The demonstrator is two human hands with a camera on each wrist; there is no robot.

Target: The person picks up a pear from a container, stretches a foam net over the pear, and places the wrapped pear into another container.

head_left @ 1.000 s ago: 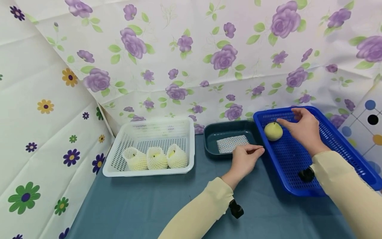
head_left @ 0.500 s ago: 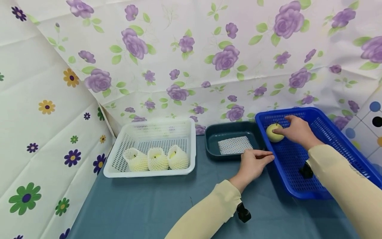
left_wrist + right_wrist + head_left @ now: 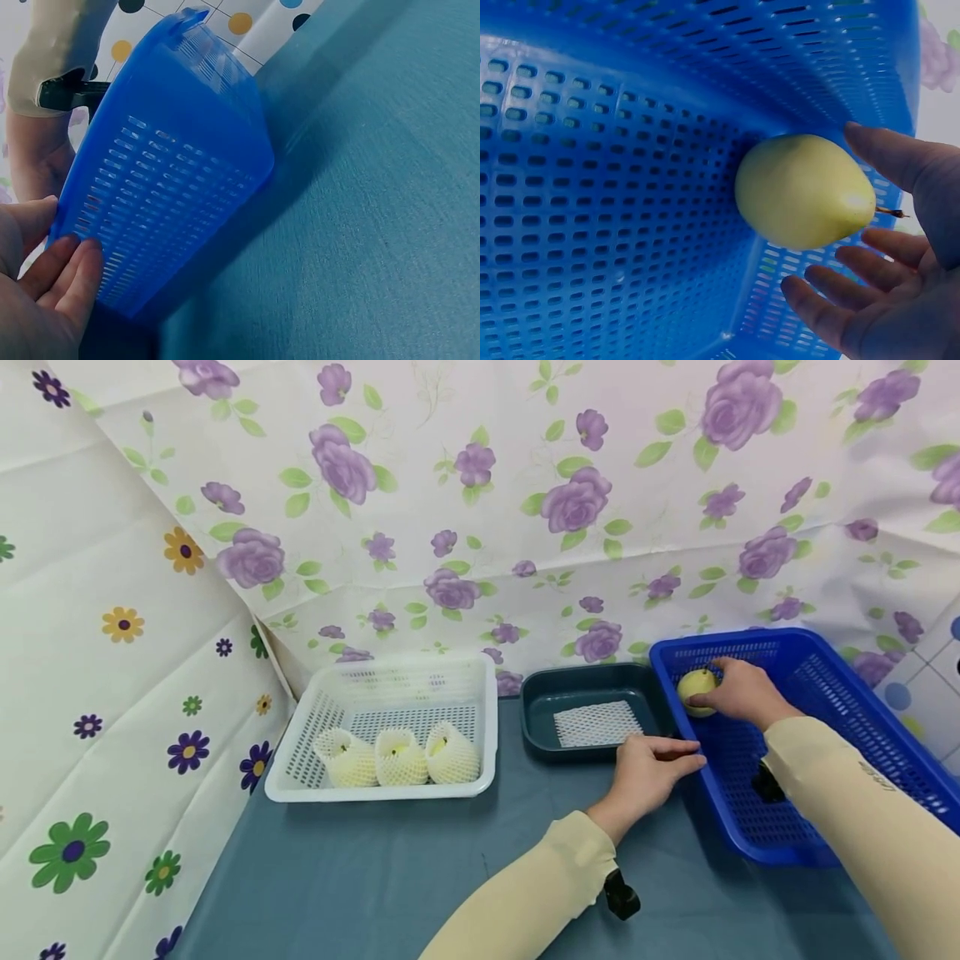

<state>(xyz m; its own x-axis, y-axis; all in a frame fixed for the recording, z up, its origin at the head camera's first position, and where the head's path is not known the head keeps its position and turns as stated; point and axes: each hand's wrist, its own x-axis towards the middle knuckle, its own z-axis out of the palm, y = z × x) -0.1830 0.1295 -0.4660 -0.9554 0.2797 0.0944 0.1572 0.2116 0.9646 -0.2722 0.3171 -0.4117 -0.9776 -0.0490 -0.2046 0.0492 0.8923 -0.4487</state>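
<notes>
A pale green-yellow pear lies against the left wall of the blue basket, near its back corner. My right hand reaches into the basket beside the pear. In the right wrist view its thumb and fingers are spread around the stem end, and I cannot tell whether they touch the fruit. Nearer the front, my left hand is at the basket's left rim. The left wrist view has its fairly straight fingers by the outer wall and the thumb by the rim; a firm grip does not show.
A dark green tray beside the basket holds a flat white foam net. Farther left, a white basket contains 3 pears in foam nets. A floral sheet hangs behind the blue-green table.
My right hand has moved down and closer around the pear. My left hand has shifted right, from beside the tray to the blue basket's rim. The head view has turned slightly.
</notes>
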